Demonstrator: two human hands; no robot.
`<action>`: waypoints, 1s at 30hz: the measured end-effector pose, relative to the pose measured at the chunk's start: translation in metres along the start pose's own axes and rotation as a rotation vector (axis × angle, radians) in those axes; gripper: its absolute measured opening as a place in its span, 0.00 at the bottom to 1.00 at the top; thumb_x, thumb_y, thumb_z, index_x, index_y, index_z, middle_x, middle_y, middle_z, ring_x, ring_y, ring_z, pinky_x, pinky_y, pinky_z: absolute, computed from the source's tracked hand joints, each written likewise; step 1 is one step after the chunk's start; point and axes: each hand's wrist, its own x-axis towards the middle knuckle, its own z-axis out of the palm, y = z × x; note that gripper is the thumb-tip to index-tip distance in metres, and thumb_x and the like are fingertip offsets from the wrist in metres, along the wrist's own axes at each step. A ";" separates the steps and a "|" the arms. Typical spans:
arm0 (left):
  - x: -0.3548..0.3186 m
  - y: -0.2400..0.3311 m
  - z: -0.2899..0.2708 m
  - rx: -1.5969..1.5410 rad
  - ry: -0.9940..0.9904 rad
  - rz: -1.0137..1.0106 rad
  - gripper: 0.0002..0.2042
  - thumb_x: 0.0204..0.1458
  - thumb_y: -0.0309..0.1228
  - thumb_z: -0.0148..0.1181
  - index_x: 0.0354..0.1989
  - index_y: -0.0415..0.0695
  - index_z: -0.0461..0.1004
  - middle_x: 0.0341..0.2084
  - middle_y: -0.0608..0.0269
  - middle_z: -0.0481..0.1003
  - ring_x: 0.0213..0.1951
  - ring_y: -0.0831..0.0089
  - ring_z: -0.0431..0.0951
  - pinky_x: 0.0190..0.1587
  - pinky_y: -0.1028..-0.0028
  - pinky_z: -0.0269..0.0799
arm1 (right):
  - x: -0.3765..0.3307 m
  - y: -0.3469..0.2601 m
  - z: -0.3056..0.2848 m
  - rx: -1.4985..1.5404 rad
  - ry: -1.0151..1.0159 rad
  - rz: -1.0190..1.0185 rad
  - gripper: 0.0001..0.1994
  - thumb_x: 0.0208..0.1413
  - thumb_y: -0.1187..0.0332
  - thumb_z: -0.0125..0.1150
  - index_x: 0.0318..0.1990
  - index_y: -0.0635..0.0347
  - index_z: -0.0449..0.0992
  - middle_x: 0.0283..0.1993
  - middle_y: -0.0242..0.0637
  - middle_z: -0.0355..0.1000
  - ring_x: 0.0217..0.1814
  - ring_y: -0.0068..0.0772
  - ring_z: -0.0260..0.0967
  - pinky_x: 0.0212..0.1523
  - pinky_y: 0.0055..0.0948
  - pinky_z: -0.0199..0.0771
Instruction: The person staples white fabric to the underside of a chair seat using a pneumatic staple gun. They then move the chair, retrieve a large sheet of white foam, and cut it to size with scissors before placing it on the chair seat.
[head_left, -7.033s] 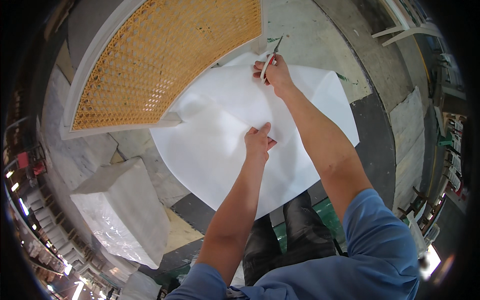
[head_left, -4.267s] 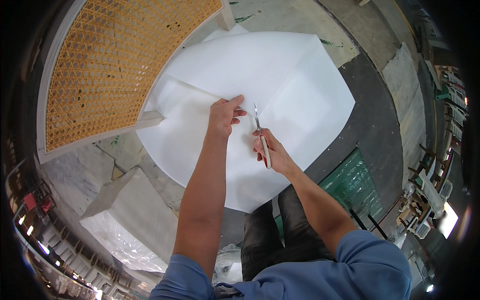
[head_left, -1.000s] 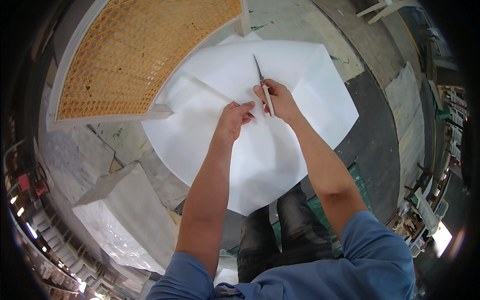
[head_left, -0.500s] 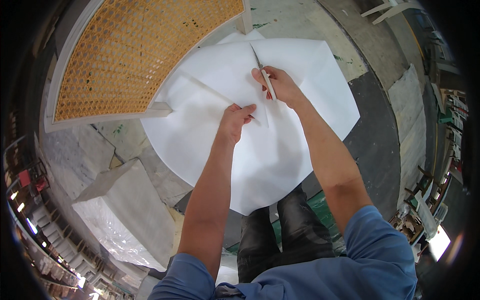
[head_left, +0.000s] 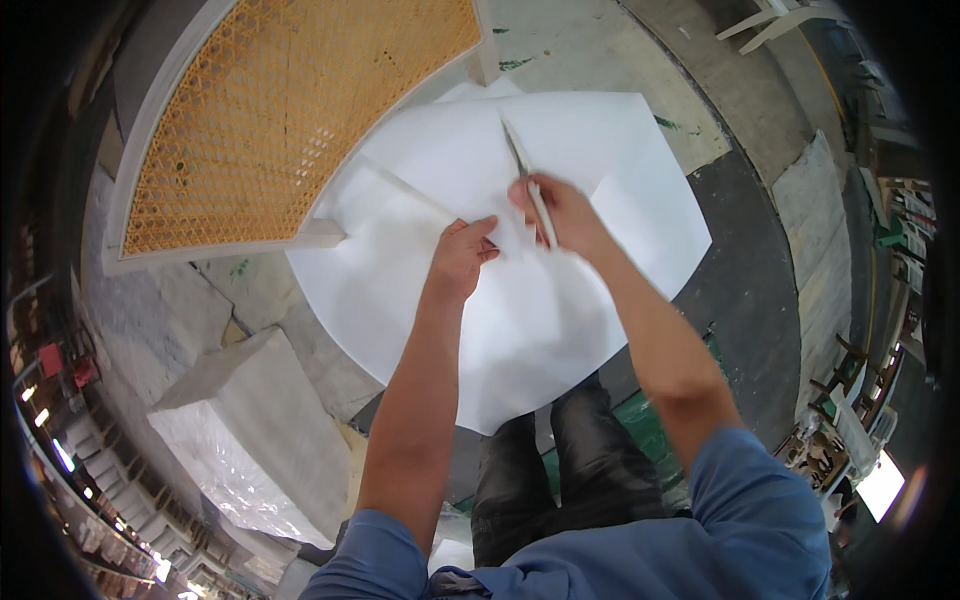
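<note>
A large white sheet (head_left: 400, 300), smooth and soft-looking with shallow folds, spreads in front of my legs. My left hand (head_left: 462, 255) is closed in a pinch on it near the middle. A narrow pale band (head_left: 410, 192) runs from those fingers toward the far left; whether it is a strip or a slit in the sheet, I cannot tell. To the right, my right hand (head_left: 560, 213) grips scissors (head_left: 541, 212) with pale handles, somewhat blurred. Their metal blades point away from me, over the sheet, and look nearly closed.
A pale frame with woven cane (head_left: 300, 120) stands at the far left, its legs against the sheet. A wrapped, light block (head_left: 270, 430) lies on the left floor. Dark matting (head_left: 750, 260) borders the sheet's right side. White furniture legs (head_left: 780, 22) show at the far right.
My right hand and the scissors have moved a little nearer to me. My left hand has shifted slightly left and nearer. The view has tilted slightly.
</note>
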 end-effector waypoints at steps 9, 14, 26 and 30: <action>0.004 0.096 0.040 -0.506 -0.218 0.335 0.22 0.67 0.42 0.47 0.63 0.42 0.66 0.68 0.54 0.65 0.68 0.46 0.65 0.69 0.47 0.59 | -0.093 0.081 0.032 -0.464 0.103 -0.054 0.27 0.59 0.59 0.65 0.63 0.57 0.65 0.29 0.44 0.77 0.34 0.53 0.78 0.39 0.44 0.76; 0.032 0.108 0.048 -0.333 -0.259 0.506 0.25 0.68 0.37 0.45 0.73 0.46 0.58 0.72 0.55 0.60 0.71 0.50 0.62 0.73 0.52 0.54 | -0.069 0.066 0.021 -0.642 -0.128 -0.041 0.34 0.56 0.57 0.69 0.66 0.57 0.61 0.32 0.46 0.78 0.39 0.55 0.78 0.44 0.47 0.77; 0.133 0.088 0.065 1.334 0.496 0.720 0.24 0.65 0.34 0.54 0.70 0.50 0.65 0.61 0.56 0.74 0.66 0.53 0.68 0.70 0.52 0.56 | 0.137 -0.029 -0.044 -0.723 0.151 -0.575 0.25 0.62 0.66 0.59 0.66 0.58 0.66 0.42 0.45 0.75 0.40 0.51 0.76 0.39 0.46 0.79; 0.146 0.080 0.052 1.555 0.635 0.848 0.24 0.66 0.34 0.51 0.71 0.52 0.63 0.68 0.61 0.66 0.71 0.51 0.60 0.74 0.46 0.47 | 0.171 -0.031 -0.040 -0.937 0.124 -0.519 0.23 0.65 0.64 0.57 0.67 0.54 0.67 0.40 0.41 0.75 0.32 0.44 0.77 0.34 0.42 0.80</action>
